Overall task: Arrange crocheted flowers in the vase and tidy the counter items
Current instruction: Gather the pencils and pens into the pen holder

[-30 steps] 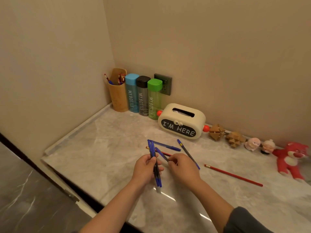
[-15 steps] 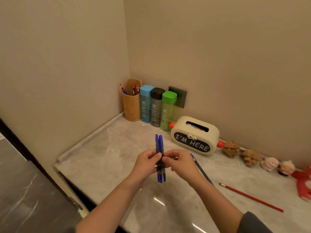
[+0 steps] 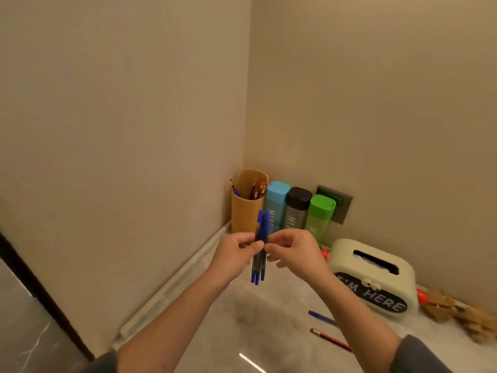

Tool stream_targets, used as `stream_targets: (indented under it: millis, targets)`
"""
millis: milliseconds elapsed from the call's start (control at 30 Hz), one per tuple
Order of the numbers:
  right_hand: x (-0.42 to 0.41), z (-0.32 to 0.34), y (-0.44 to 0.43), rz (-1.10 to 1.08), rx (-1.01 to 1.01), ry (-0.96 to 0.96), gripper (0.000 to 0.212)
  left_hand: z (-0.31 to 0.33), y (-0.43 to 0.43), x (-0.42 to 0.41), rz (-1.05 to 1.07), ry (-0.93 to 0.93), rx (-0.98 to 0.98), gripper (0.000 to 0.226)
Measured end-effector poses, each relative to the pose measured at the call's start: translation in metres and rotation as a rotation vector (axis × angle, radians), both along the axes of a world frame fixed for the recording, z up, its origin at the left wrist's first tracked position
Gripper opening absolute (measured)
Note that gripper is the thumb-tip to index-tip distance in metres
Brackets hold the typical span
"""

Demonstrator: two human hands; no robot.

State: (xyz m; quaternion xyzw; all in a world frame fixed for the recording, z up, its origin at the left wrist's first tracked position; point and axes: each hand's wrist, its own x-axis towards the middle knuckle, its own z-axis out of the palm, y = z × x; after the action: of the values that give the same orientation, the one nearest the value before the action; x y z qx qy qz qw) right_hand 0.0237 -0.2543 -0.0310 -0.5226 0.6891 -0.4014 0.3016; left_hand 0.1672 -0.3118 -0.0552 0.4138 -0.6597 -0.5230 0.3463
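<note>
Head view: both hands meet in front of the corner of the bench. The left hand and the right hand pinch a bundle of blue pens between them. The fingers of each hand are curled in against the barrels from either side, so neither hand is loose or free. The bundle stands nearly upright in the air, caps up, well above the bench. Seen from here it overlaps the wooden pen cup in the corner, which already holds red pencils and a blue pen.

Beside the cup stand a blue bottle, a grey bottle and a green bottle, in a neat row. A cream tissue box sits to their right, with wooden puzzles past it.

The tidying looks partly done. Most pens are gathered but not yet in the cup. A loose blue pen and a red pencil lie on the bench near the right forearm, waiting to be collected. No vase or crocheted flowers show here, so that part of the job cannot be judged.
</note>
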Motion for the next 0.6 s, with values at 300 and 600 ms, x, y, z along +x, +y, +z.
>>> stream_targets:
  millis: [300,600]
  targets:
    - [0.020,0.062,-0.108,-0.133,-0.262,0.284,0.012,0.063,-0.128,0.007,0.036,-0.052,-0.362,0.017]
    - [0.003,0.040,-0.174,-0.260,-0.137,0.537,0.015,0.044,-0.185,-0.023,0.053,-0.147,-0.398,0.012]
